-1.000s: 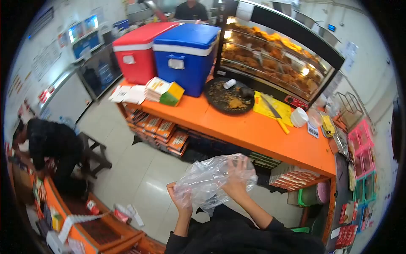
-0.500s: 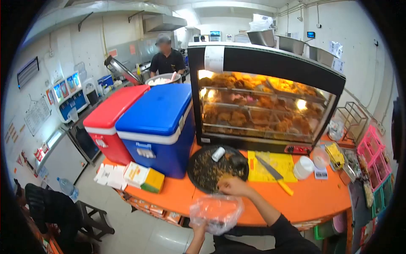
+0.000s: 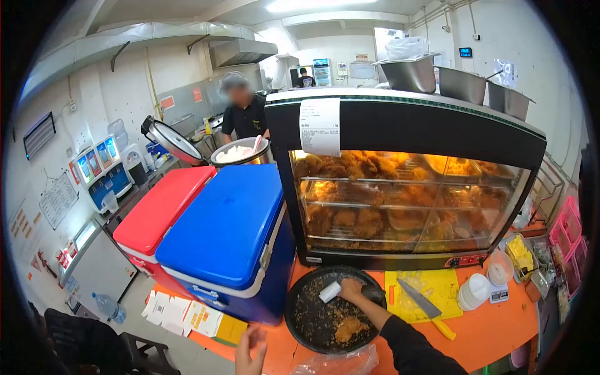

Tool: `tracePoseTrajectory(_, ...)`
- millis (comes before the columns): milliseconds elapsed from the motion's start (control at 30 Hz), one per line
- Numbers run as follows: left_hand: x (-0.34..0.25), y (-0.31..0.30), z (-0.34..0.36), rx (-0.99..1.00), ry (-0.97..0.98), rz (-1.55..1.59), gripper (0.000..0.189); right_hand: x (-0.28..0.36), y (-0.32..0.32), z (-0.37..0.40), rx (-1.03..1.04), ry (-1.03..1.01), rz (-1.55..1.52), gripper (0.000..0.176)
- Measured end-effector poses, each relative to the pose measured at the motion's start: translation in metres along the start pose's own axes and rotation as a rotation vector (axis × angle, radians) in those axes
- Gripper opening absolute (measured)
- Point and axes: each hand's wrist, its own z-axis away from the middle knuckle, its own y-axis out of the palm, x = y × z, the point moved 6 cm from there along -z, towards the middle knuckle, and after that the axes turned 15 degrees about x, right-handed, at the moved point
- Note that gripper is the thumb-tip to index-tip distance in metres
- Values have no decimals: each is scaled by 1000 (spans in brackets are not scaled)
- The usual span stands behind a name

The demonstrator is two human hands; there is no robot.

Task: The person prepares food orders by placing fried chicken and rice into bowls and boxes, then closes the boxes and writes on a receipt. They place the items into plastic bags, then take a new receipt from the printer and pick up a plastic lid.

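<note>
My right hand (image 3: 351, 289) reaches into the round black tray (image 3: 300, 331), its fingers closed at the right end of a small white cylinder (image 3: 330, 292). What the cylinder is I cannot make out. A dark object (image 3: 374, 294) lies just beside that hand, partly hidden. Brown crumbs are scattered over the tray, and a piece of fried chicken (image 3: 350, 329) rests near its front. My left hand (image 3: 251, 351) is held open with nothing in it, close to the flattened white and yellow carton (image 3: 209, 322). Between my arms, a clear plastic bag (image 3: 340, 362) lies at the counter's front edge.
A glass warming cabinet (image 3: 406, 125) full of fried chicken stands behind the tray. Blue (image 3: 225, 219) and red (image 3: 165, 209) cooler boxes are at left. A knife (image 3: 420, 300) lies on a yellow board (image 3: 400, 281), beside white tubs (image 3: 473, 292). A co-worker (image 3: 242, 112) stands beyond.
My left hand has let go of the plastic bag, now lower at the counter edge. My right hand has moved to the white cylinder; a chicken piece now shows in the tray. The view has shifted.
</note>
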Motion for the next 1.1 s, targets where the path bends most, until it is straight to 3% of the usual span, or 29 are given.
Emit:
tracePoseTrajectory(100,-66,-8,-88,56,194,208,42,0,3,-17,-9,-43,0,24)
tracePoseTrajectory(133,-99,-10,-116,-43,388,248,26,7,0,-18,44,-230,-178,21)
tracePoseTrajectory(233,-166,-12,-190,-81,534,295,24,34,-37,19,61,-791,-950,15)
tracePoseTrajectory(267,-183,-9,-204,-67,591,285,24,49,-77,62,-2,-830,-1037,12)
tracePoseTrajectory(300,-192,-3,-213,-53,645,279,23,40,-99,80,25,-737,-1053,9)
tracePoseTrajectory(333,-184,7,-217,-39,624,291,23,36,-116,89,-143,-890,-1230,10)
tracePoseTrajectory(367,-175,22,-222,31,616,349,27,45,-150,132,-157,-1021,-1306,14)
tracePoseTrajectory(400,-168,36,-225,99,610,406,31,47,-172,163,-185,-966,-1329,17)
tracePoseTrajectory(433,-155,58,-218,179,552,430,45,48,-185,180,-148,-1021,-1362,29)
tracePoseTrajectory(500,-132,101,-203,439,496,321,71,52,-203,210,-235,-1044,-1436,34)
tracePoseTrajectory(533,-126,113,-193,472,423,201,73,49,-203,213,-242,-1034,-1440,34)
tracePoseTrajectory(567,-128,118,-184,433,430,107,58,47,-201,217,-265,-1026,-1427,35)
tracePoseTrajectory(633,-108,127,-179,390,271,247,39,47,-201,223,-283,-1011,-1418,36)
tracePoseTrajectory(767,-97,119,-176,493,107,335,27,58,-222,231,-218,-1053,-1440,31)
tracePoseTrajectory(833,-96,118,-179,554,115,295,25,54,-240,228,-295,-969,-1373,31)
tracePoseTrajectory(967,-99,126,-205,576,209,362,24,57,-302,237,-499,-1026,-1152,31)
tracePoseTrajectory(1033,-112,134,-230,536,244,345,22,54,-334,230,-618,-1011,-992,34)
tracePoseTrajectory(1100,-135,134,-265,378,454,290,21,63,-374,239,-725,-1182,-876,39)
